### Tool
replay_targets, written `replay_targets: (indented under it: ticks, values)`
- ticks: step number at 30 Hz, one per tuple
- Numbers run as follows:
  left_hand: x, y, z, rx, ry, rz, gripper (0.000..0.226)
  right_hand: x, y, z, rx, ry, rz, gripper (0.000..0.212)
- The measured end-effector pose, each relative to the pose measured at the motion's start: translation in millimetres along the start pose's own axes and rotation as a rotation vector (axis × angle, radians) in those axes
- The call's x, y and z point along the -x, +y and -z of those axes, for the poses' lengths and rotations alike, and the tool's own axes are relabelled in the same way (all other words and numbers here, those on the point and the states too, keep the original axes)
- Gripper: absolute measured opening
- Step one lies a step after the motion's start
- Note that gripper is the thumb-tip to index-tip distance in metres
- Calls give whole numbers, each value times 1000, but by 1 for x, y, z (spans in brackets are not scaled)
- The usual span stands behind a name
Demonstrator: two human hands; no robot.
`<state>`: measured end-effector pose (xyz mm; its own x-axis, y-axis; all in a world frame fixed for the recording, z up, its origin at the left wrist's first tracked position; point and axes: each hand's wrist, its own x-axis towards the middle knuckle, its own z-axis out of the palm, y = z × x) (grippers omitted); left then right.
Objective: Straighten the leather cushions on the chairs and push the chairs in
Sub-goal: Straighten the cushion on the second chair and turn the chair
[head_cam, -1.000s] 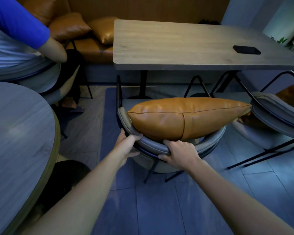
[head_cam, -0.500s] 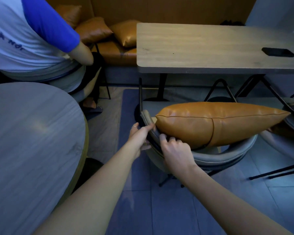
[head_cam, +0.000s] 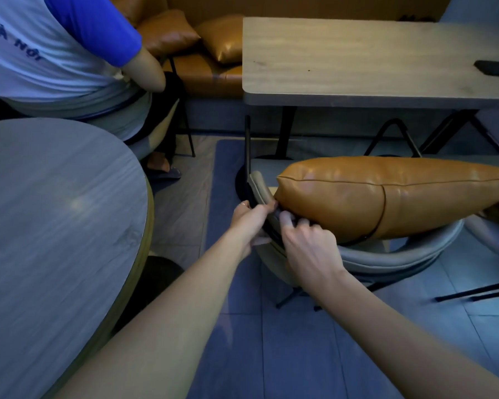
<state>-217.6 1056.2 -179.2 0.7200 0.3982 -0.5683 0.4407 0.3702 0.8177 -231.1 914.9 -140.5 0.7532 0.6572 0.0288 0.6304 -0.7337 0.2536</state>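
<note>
A tan leather cushion (head_cam: 392, 194) stands on edge against the curved grey backrest of a chair (head_cam: 386, 259) in front of a rectangular wooden table (head_cam: 357, 61). My left hand (head_cam: 249, 218) grips the backrest's left end, thumb on the rim. Just to its right, my right hand (head_cam: 308, 243) holds the same rim, its fingertips curled under the cushion's lower left corner. The chair's seat is hidden by the cushion.
A round grey table (head_cam: 55, 226) fills the left. A person in a white and blue shirt (head_cam: 55, 47) sits on a chair behind it. Tan cushions (head_cam: 219, 41) lie on a bench at the back. A dark phone (head_cam: 496, 67) lies on the wooden table. Another chair (head_cam: 493, 237) stands right.
My view has swung left. My right hand has slid left along the backrest, close to my left hand, and its fingers now touch the cushion's corner.
</note>
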Motion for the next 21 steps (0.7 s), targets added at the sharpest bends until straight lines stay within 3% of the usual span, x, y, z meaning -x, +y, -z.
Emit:
replay_targets:
  ticks: [5,8,21]
  values:
    - [-1,-2,3,-4,-21,19,39,7,7,-20,-149,-12,-23,57]
    - [-4,-6,7,0,-26,17,32,11,10,-25,-209,-56,8,71]
    - [-5,-7,1,37,-32,18,28,13,25,-27,-314,5,35,89]
